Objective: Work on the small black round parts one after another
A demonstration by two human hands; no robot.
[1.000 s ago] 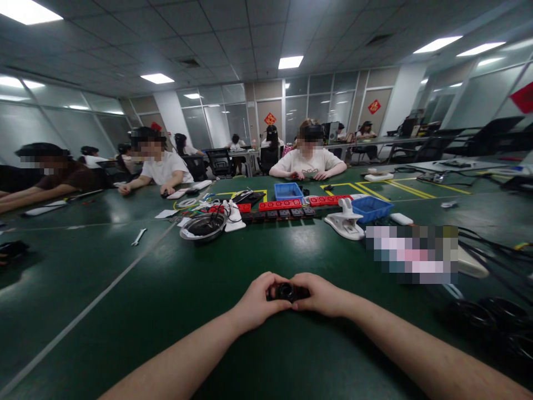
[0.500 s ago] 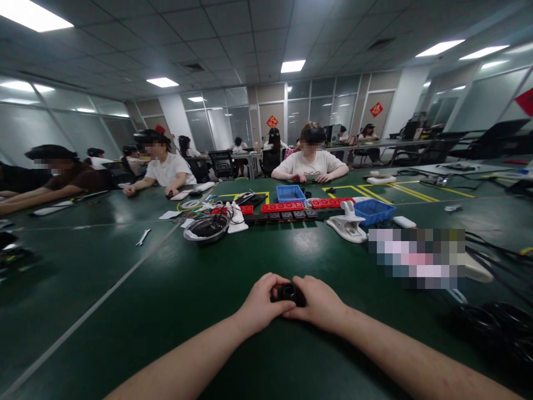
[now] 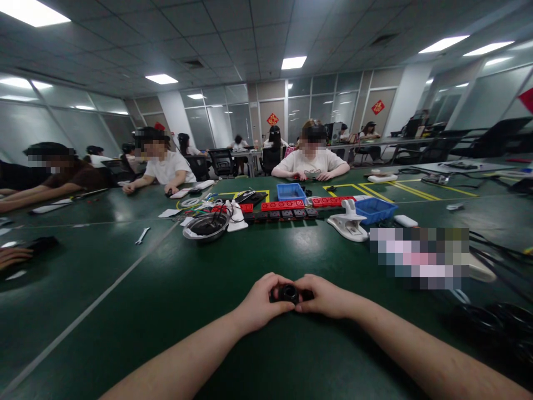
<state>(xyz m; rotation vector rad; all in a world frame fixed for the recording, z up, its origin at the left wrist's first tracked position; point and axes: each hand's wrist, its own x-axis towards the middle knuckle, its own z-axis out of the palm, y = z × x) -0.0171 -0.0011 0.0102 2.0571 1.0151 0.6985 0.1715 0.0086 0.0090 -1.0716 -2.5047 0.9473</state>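
At the near middle of the green worktop (image 3: 175,289), the left grip (image 3: 262,301) is clamped on the black part (image 3: 288,293), thumb on its near side, its round opening facing up and near. The right grip (image 3: 323,294) curls against the right side of that part, though whether it is clamped I cannot tell. The step in hand seems to be turning or adjusting the part, and the next move probably calls for a steady left hold and a fresh right purchase. Compared with half a second ago, the right grip lies farther right, and a co-worker's hand (image 3: 14,257) now shows at the left edge. Farther off stand a metal bowl (image 3: 204,239), left, and a white clip (image 3: 348,226), right
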